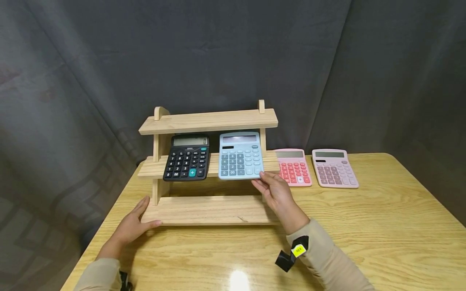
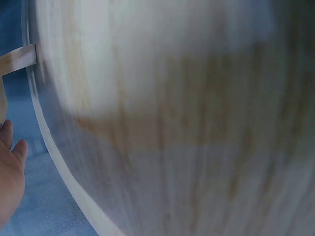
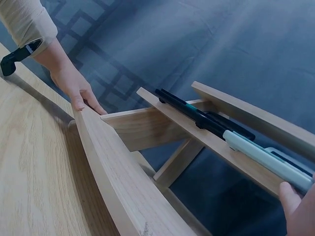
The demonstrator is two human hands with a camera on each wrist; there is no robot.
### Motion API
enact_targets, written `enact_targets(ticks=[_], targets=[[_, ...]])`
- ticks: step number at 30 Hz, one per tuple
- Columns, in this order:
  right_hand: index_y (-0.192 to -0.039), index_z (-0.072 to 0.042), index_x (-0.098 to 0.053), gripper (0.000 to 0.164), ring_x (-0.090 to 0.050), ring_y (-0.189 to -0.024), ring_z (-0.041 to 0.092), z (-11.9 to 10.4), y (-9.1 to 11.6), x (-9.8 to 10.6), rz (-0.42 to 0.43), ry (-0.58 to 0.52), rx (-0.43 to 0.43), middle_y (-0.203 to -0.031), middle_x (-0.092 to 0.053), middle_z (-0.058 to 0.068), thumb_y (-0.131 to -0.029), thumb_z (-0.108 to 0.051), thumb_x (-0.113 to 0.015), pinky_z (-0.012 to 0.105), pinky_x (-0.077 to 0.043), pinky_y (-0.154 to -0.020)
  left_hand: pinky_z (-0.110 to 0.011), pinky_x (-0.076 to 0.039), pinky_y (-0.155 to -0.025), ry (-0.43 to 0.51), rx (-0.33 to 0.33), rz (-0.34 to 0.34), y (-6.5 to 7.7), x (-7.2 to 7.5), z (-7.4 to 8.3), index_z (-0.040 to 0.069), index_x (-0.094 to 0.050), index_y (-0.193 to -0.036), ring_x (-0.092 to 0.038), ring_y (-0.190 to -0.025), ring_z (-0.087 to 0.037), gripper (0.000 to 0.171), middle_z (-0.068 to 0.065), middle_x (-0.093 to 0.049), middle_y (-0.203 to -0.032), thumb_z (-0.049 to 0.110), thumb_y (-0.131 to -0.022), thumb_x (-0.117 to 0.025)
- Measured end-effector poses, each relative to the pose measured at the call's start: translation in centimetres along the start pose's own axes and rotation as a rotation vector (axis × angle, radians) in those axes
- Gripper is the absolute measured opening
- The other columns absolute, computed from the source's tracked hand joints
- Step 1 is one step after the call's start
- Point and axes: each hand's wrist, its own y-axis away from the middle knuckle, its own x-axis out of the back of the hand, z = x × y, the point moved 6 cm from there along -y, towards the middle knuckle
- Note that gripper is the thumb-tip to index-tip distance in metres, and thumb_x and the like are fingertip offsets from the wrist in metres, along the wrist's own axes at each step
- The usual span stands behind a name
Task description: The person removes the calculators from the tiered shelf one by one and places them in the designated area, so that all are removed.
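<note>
While the left grip (image 1: 134, 224) rests unclenched against the three-tier rack (image 1: 214, 209), the right grip (image 1: 278, 196) pinches the light-blue calculator (image 1: 240, 157).

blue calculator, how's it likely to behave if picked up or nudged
The blue calculator looks like a hard plastic slab, so it should stay stiff. Being flat, it probably won't roll. Its near edge seems to overhang the middle shelf, so it might tip forward.

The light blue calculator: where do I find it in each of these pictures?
Head: the light blue calculator is near the middle, one corner pinched by the right hand.
Left wrist: not in this picture.
Right wrist: lower right, seen edge-on.
Landmark shared by head and right wrist: the black calculator, beside it on its left.
</note>
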Motion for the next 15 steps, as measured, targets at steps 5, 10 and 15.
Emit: enact_targets(ticks=[5, 10, 15], targets=[[-0.084, 0.004, -0.045, 0.011, -0.058, -0.077, 0.017, -0.09, 0.08, -0.15, -0.005, -0.019, 0.014, -0.094, -0.047, 0.016, -0.087, 0.010, -0.036, 0.033, -0.042, -0.083, -0.055, -0.020, -0.093, -0.004, -0.004, 0.003, -0.02, 0.10, 0.07, -0.007, -0.016, -0.134, -0.017, -0.122, -0.044, 0.096, -0.025, -0.016, -0.138, 0.044, -0.070, -0.066], [-0.084, 0.004, -0.043, 0.012, -0.056, -0.078, 0.017, -0.17, 0.31, -0.23, -0.017, -0.011, 0.018, -0.102, -0.041, 0.018, -0.087, 0.011, -0.034, 0.032, -0.042, -0.083, -0.055, -0.020, -0.092, -0.006, -0.003, -0.002, 0.00, 0.08, 0.13, -0.007, -0.016, -0.134, -0.017, -0.122, -0.044, 0.097, -0.026, -0.016, -0.137, 0.045, -0.070, -0.066], [-0.086, 0.004, -0.044, 0.012, -0.057, -0.079, 0.017, -0.30, 0.64, -0.17, -0.030, 0.010, 0.027, -0.100, -0.044, 0.017, -0.087, 0.011, -0.035, 0.031, -0.043, -0.083, -0.056, -0.020, -0.092, -0.002, -0.001, -0.002, 0.09, 0.02, 0.18, -0.007, -0.016, -0.134, -0.017, -0.121, -0.044, 0.097, -0.026, -0.016, -0.137, 0.045, -0.070, -0.066]])
